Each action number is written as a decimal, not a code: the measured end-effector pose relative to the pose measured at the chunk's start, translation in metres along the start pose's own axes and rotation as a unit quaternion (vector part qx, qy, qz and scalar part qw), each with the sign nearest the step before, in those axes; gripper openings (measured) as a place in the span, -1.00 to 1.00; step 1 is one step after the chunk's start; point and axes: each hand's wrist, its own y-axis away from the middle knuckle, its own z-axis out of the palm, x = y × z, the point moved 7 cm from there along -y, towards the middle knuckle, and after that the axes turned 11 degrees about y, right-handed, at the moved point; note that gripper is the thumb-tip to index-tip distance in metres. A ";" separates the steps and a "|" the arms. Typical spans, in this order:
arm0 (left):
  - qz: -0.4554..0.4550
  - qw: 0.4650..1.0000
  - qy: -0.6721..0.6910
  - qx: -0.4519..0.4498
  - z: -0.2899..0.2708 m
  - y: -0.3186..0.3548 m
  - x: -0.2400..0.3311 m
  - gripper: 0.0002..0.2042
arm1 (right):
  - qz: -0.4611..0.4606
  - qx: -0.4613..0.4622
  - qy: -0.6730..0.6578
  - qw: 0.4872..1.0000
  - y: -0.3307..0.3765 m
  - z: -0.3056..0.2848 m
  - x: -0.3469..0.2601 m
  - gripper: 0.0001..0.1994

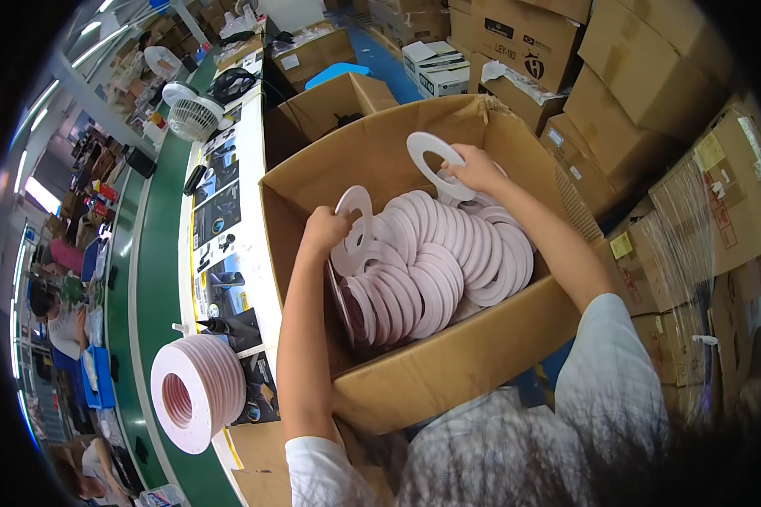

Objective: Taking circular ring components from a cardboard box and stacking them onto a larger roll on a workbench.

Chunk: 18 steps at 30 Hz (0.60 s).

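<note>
My left hand (pixel 325 230) is closed on the edge of a flat white ring (pixel 365 203), which it holds upright near the left side of the pile. Farther right and a little higher, my right hand (pixel 479 171) pinches another white ring (pixel 416 152), tilted above the pile. Both hands are inside a large open cardboard box (pixel 448 376). Below them many pale rings (pixel 435 283) lie in overlapping, leaning rows in the box. Outside it, at the lower left, a neat stack of the same rings (pixel 224 376) stands beside the conveyor.
A green conveyor belt (pixel 156 245) runs along the left, beside a white ledge with printed cards. A small white fan (pixel 194 118) stands on it farther off. Another open box (pixel 313 114) adjoins mine at the far side. Stacked cartons (pixel 651 76) rise on the right. Several people sit beyond the belt.
</note>
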 end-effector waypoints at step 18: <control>0.284 0.924 -0.156 0.202 0.009 0.021 0.039 -0.83 | -0.111 -0.020 0.216 0.970 0.002 -0.003 -0.014 -0.73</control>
